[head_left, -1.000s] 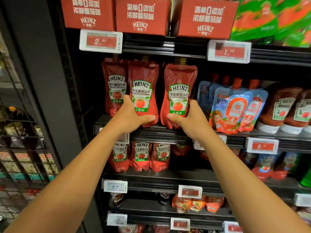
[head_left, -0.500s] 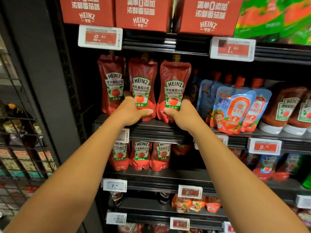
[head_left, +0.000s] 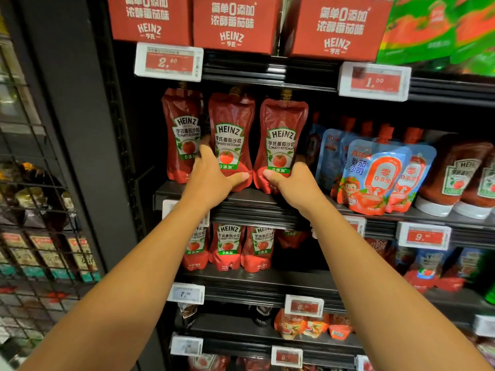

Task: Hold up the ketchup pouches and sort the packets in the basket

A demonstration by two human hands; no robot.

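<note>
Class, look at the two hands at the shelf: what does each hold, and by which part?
Left hand grips the middle ketchup pouch near its base; right hand grips the right ketchup pouch near its base.

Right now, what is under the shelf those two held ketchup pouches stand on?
Below the shelf holding the two pouches, middle and right, stands a lower row of Heinz pouches. Both forearms cover parts of that row, and the space behind it is too dark to make out.

Ketchup pouches [head_left: 231,135] [head_left: 281,140]: glossy red plastic film, wrinkled, printed labels. Blue pouches [head_left: 375,172]: shiny smooth plastic. Shelf [head_left: 257,207]: dark matt metal, ribbed front edge. Boxes [head_left: 235,22]: matt red cardboard. Price tags [head_left: 168,61]: white smooth plastic. Rack [head_left: 40,183]: thin black metal wire.
</note>
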